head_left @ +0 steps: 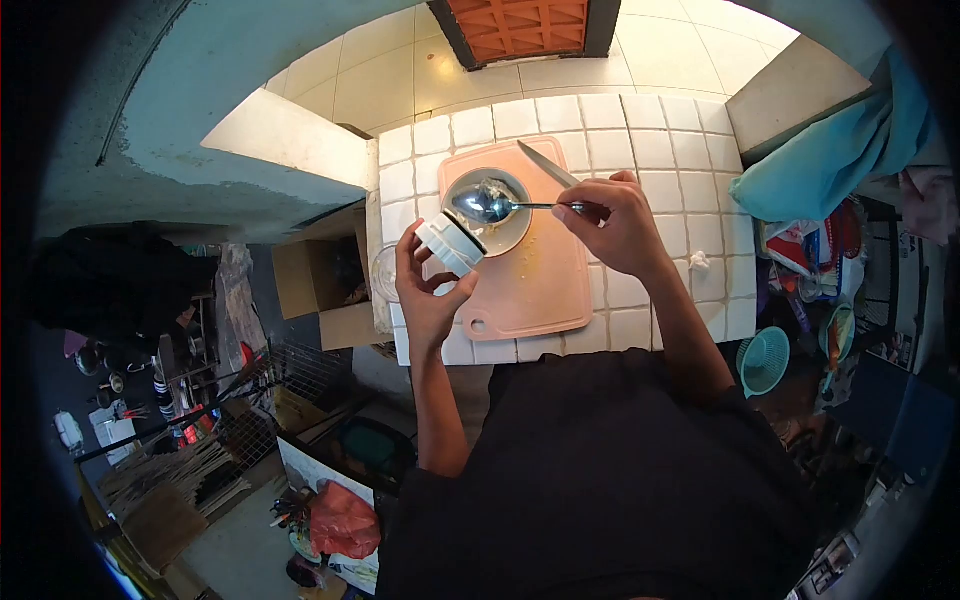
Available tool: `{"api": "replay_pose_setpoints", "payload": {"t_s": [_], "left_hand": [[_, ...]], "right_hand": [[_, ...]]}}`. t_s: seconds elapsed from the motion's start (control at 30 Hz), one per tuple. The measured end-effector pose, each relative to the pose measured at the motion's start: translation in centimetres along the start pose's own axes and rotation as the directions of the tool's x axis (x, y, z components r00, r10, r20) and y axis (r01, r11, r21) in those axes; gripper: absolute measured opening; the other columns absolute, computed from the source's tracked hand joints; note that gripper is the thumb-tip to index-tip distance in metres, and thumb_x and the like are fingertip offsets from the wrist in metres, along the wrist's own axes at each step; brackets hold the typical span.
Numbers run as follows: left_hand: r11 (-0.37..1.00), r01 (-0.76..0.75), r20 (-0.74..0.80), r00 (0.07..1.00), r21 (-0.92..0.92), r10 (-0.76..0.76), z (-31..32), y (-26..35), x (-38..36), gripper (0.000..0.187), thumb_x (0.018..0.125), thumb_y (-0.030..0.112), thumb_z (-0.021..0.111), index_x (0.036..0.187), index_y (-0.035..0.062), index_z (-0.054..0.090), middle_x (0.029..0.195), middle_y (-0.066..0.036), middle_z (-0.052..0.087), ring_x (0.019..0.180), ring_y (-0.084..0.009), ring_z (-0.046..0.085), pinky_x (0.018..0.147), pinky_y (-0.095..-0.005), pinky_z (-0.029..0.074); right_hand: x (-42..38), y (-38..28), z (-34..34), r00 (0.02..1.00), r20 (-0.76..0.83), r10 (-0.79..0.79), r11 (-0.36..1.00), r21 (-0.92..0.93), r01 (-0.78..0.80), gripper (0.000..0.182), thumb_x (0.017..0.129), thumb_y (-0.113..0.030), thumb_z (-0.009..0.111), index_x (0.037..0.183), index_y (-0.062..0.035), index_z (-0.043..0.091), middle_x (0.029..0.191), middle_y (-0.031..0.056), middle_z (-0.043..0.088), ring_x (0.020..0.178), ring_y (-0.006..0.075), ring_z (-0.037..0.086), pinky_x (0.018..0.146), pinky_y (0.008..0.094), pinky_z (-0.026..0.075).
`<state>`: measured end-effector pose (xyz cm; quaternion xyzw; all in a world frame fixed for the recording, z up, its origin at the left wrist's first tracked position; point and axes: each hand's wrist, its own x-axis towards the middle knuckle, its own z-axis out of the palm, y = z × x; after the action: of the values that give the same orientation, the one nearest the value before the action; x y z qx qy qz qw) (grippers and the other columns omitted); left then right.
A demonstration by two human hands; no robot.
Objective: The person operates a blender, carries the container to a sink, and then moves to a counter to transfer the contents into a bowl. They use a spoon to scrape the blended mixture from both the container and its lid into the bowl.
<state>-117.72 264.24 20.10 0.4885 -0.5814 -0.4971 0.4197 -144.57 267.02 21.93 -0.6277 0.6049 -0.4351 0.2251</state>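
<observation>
My left hand (pixel 428 290) holds a small white jar (pixel 450 243), tilted toward a metal bowl (pixel 514 234) on a pink cutting board (pixel 540 290). My right hand (pixel 618 222) grips the handle of a metal spoon (pixel 486 205), whose bowl hangs over the metal bowl right next to the jar's mouth. A knife (pixel 547 164) lies on the board's far edge, just beyond my right hand. The board rests on a small white tiled counter (pixel 660 140).
A clear glass (pixel 384 274) stands at the counter's left edge behind the jar. An open cardboard box (pixel 318 272) sits on the left, a teal basket (pixel 764 360) on the right, a blue cloth (pixel 830 160) at upper right. A small white scrap (pixel 699 261) lies on the tiles.
</observation>
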Motion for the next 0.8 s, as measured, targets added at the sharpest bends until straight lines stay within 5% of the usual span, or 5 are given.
{"api": "replay_pose_setpoints", "payload": {"t_s": [0.3,0.37,0.5,0.8], "left_hand": [[0.914,0.129,0.113,0.989,-0.385,-0.092,-0.6,-1.2,-0.3,0.083,0.067,0.011,0.077,0.142,0.0018,0.043,0.128,-0.012,0.059,0.113,-0.0217,0.062,0.079,-0.0355,0.06],[0.832,0.235,0.153,0.971,-0.503,-0.183,-1.1,-1.8,-0.6,0.076,0.071,0.018,0.073,0.139,0.0001,0.045,0.125,-0.013,0.061,0.105,-0.0221,0.066,0.077,-0.038,0.06],[0.711,0.264,0.122,0.962,-0.652,-0.245,-1.1,-2.9,-1.2,0.071,0.077,0.03,0.07,0.137,0.0018,0.045,0.12,-0.014,0.063,0.097,-0.0239,0.068,0.071,-0.0385,0.061],[0.602,0.356,0.226,0.932,-0.715,-0.284,-0.5,-2.0,-0.8,0.071,0.08,0.041,0.067,0.135,0.0009,0.048,0.115,-0.015,0.066,0.097,-0.0295,0.068,0.066,-0.0365,0.059]], "right_hand": [[-0.6,1.8,0.9,0.992,-0.007,0.127,0.992,-0.015,-0.127,0.008,0.085,-0.014,0.074,0.083,-0.0062,0.072,0.061,-0.0006,0.062,0.051,0.0098,0.051,0.077,0.028,0.037],[-0.7,2.3,1.0,0.996,-0.035,0.08,0.989,0.13,-0.075,0.007,0.084,-0.012,0.074,0.083,-0.0053,0.071,0.064,0.0001,0.064,0.052,0.0095,0.052,0.079,0.028,0.037],[-0.8,2.6,1.1,1.0,-0.011,0.001,0.992,0.125,0.001,0.007,0.084,-0.01,0.075,0.082,-0.0044,0.07,0.066,0.0004,0.065,0.053,0.0094,0.052,0.08,0.0283,0.037],[-1.2,2.8,2.4,0.992,0.063,-0.11,0.982,0.159,0.099,0.007,0.083,-0.011,0.076,0.08,-0.0081,0.07,0.065,-0.0025,0.061,0.053,0.0098,0.049,0.08,0.0287,0.035]]}}
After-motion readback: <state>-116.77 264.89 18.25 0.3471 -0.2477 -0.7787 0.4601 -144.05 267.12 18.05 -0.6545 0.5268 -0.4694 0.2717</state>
